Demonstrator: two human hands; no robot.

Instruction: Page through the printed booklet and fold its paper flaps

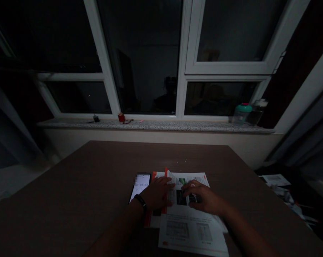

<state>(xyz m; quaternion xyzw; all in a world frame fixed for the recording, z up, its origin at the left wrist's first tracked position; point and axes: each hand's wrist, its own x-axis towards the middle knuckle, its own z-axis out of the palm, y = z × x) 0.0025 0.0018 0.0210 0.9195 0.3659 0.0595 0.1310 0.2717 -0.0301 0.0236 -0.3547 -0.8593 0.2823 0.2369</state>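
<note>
Printed sheets [193, 230] with orange edges lie on the brown table [102, 164], partly over one another. My left hand [158, 192], with a dark band on the wrist, rests on the left part of the sheets, its fingers spread. Over the upper right part of the printed page is my right hand [201, 198], its fingers bent and touching or just above the paper; a small pale thing shows at its fingers, too dim to make out. Just left of my left hand lies a phone [140, 185] with a lit timer screen.
Small white scraps [185, 161] lie beyond the sheets. A granite windowsill [161, 125] behind the table holds a red object [121, 117], a small dark object [96, 118], a green-lidded bottle [242, 113] and a clear bottle [257, 111]. Papers [276, 179] lie beyond the table's right edge.
</note>
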